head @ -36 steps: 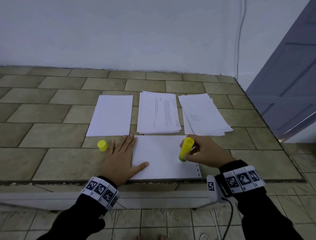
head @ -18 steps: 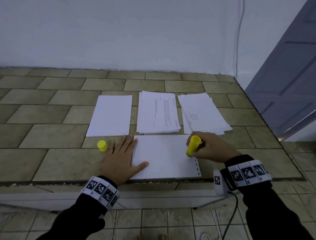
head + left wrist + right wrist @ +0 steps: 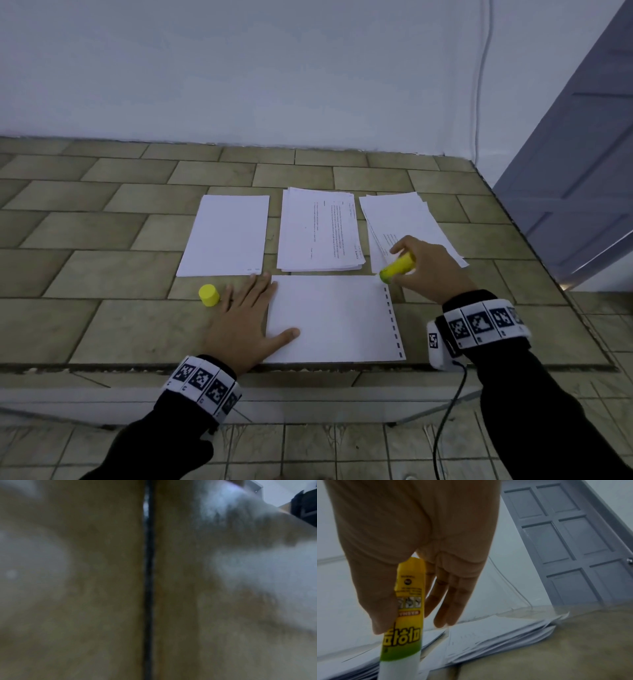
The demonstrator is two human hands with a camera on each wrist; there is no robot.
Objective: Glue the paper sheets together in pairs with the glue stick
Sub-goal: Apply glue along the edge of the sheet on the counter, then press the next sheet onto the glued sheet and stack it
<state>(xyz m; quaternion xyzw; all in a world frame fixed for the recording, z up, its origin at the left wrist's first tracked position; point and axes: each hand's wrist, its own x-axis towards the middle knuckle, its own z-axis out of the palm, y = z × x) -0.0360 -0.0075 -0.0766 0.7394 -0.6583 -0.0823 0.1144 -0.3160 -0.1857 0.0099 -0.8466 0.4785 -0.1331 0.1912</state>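
Note:
A blank white sheet (image 3: 332,318) lies at the near edge of the tiled table (image 3: 102,274). My left hand (image 3: 245,315) lies flat with straight fingers, pressing the sheet's left edge. My right hand (image 3: 424,267) grips the yellow glue stick (image 3: 397,266), its tip touching the sheet's far right corner. In the right wrist view the glue stick (image 3: 406,615) is pinched between thumb and fingers (image 3: 452,599). The yellow cap (image 3: 209,295) stands left of my left hand. The left wrist view is blurred.
Behind the sheet lie a blank sheet (image 3: 226,234), a printed stack (image 3: 320,229) and a fanned stack (image 3: 404,226), the last partly under my right hand. A grey door (image 3: 582,154) stands to the right. A cable (image 3: 448,411) hangs from my right wrist.
My right hand has carried the glue stick from the sheet's middle right to its far right corner. My left hand has stayed flat on the left edge.

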